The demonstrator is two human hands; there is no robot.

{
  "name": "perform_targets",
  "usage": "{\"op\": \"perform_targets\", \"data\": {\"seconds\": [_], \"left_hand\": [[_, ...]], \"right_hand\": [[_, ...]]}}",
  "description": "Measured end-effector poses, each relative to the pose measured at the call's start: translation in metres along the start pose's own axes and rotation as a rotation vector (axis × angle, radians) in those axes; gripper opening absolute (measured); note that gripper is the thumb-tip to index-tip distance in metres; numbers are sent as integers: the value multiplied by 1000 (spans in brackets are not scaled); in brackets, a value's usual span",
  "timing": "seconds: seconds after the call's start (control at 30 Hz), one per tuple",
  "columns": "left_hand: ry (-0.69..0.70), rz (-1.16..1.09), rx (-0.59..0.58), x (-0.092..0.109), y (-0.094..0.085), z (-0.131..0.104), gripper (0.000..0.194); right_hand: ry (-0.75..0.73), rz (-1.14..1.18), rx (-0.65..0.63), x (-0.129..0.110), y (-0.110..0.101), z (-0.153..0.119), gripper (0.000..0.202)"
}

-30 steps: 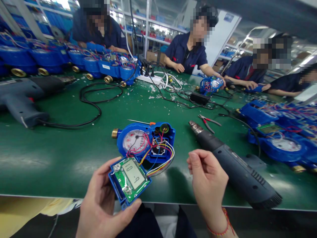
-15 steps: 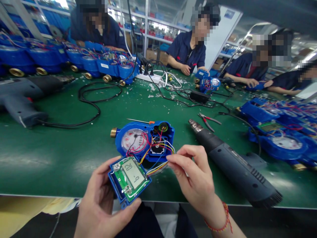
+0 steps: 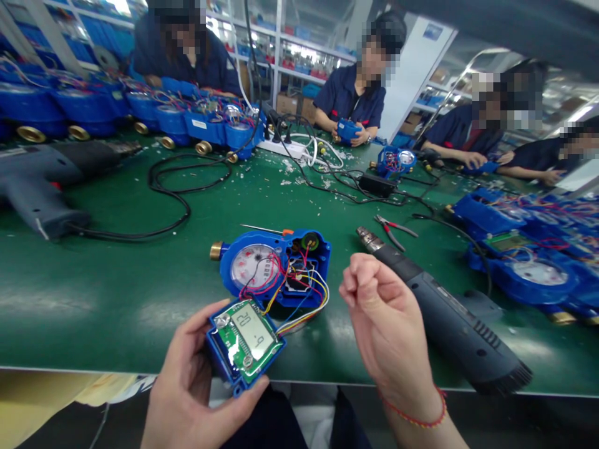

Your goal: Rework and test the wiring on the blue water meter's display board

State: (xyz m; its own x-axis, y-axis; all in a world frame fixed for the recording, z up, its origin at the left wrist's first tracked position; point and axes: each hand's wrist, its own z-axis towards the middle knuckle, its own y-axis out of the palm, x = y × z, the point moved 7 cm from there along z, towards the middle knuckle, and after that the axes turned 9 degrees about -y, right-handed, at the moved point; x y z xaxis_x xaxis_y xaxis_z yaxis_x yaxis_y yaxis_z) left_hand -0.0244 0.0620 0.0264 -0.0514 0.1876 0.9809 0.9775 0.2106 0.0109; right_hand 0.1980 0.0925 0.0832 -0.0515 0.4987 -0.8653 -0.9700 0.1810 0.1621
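Meter [image 3: 271,265] lies on the green table [image 3: 116,293], bare felt to its left, a heat gun [image 3: 444,318] close on the right. Its display board [image 3: 244,343], joined by wires [image 3: 299,299], overhangs the near edge, gripped in the left hand [image 3: 196,386]. The right hand [image 3: 388,324], pinching those wires 0.5 s ago, has lifted clear, curled shut and holding nothing visible.

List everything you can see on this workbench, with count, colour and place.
display module: one, blue case, green board, in left hand
water meter: one, blue, opened, wired to module
heat gun: one, dark grey, right of meter
second heat gun: one, grey, far left
pliers: one, red-handled, behind heat gun
table: one, green
left hand: holds module
right hand: closed, holds nothing visible
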Motion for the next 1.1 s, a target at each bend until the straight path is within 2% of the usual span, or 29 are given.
{"op": "perform_targets", "data": {"seconds": [0.07, 0.2, 0.27, 0.43, 0.7, 0.83, 0.97, 1.03, 1.1], "left_hand": [[-15, -13, 3, 0, 0, 0, 66], [-30, -40, 8, 1, 2, -1, 64], [-28, -41, 3, 2, 3, -1, 63], [-38, -30, -37, 2, 4, -1, 64], [-50, -27, -40, 2, 5, -1, 66], [-31, -19, -23, 2, 3, -1, 67], [6, -22, -6, 1, 1, 0, 65], [24, -27, -6, 0, 1, 1, 65], [29, -36, -5, 0, 1, 1, 67]], "right_hand": [[-33, -59, 26, -1, -5, -1, 21], [-301, -498, -111, -21, -1, -14, 10], [-427, -610, -168, -30, 3, -22, 15], [-597, -755, -284, -33, 18, -28, 23], [-775, -939, -351, -31, 29, -26, 22], [-732, -868, -426, -31, 31, -21, 21], [-515, -643, -512, -28, 29, -14, 17], [-399, -529, -495, -23, 27, -14, 15], [-277, -396, -391, -15, 21, -16, 14]]}}
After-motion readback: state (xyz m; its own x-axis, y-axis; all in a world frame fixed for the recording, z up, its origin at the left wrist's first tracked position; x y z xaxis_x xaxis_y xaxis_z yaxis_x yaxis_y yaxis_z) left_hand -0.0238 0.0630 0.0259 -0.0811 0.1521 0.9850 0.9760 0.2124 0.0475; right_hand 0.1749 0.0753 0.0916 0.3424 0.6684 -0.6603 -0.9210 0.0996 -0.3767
